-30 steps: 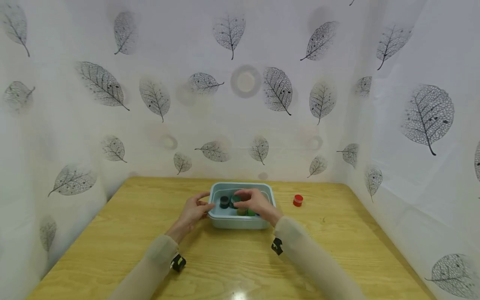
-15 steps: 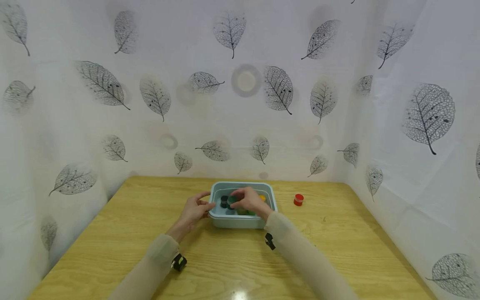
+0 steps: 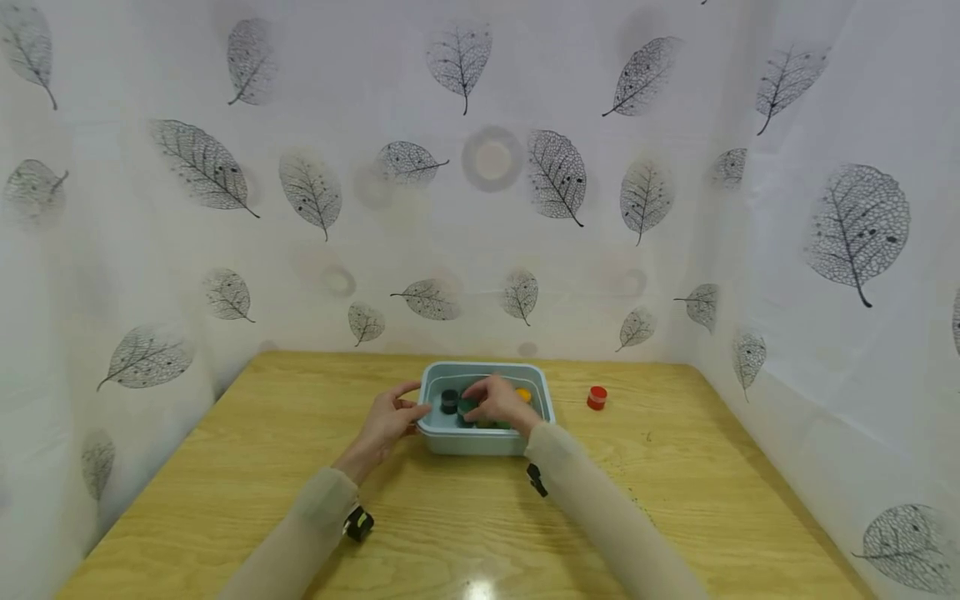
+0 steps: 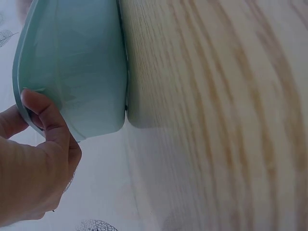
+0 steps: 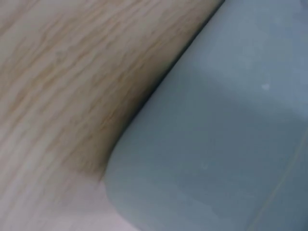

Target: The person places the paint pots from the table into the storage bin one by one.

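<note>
A light blue-green plastic box (image 3: 477, 444) stands near the back middle of the table. My left hand (image 3: 387, 425) pinches its left rim; in the left wrist view, thumb and bent fingers hold the box edge (image 4: 17, 72). My right hand (image 3: 501, 400) reaches inside the box, thumb and fingers around a small dark green jar (image 3: 465, 410). Just left of that jar sits a black-lidded one (image 3: 449, 402). Beneath the right hand, an olive-brown piece (image 3: 485, 423) and a green piece (image 3: 504, 425) are partly hidden. The right wrist view has only the box's outer wall (image 5: 202, 144), without the hand.
An orange piece (image 3: 523, 394) lies in the box's right part. Outside, to the right, a small red jar (image 3: 597, 398) stands on the wooden table (image 3: 300, 417). A white leaf-print curtain (image 3: 480, 242) hangs behind and at both sides.
My right hand has shifted a little left and down with the dark green jar, bringing the orange piece into sight. The left hand keeps its place on the rim.
</note>
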A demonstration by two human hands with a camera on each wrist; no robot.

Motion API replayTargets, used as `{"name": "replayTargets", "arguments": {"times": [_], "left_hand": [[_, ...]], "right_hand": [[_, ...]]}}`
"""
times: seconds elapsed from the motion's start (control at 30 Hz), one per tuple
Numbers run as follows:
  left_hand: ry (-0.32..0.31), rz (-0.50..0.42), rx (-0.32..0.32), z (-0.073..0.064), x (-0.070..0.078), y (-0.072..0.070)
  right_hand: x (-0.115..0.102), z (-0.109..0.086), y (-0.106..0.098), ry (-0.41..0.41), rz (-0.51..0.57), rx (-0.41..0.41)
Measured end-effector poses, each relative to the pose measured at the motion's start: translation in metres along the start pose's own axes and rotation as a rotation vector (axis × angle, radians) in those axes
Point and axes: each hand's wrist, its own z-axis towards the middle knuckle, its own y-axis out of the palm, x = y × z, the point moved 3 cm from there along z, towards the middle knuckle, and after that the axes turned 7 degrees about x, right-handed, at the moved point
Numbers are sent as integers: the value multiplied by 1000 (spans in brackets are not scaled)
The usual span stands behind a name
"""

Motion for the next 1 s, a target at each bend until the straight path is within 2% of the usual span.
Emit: {"name": "replayTargets", "arguments": {"times": [0.37, 0.8, 1.0], "left_hand": [[12, 14, 1, -1, 1, -2], [13, -5, -4, -2, 5, 0], [20, -16, -13, 1, 3, 2]], "right_hand": [[-2, 3, 2, -33, -63, 8], [1, 4, 1, -14, -48, 18], [4, 2, -2, 17, 1, 18]]}}
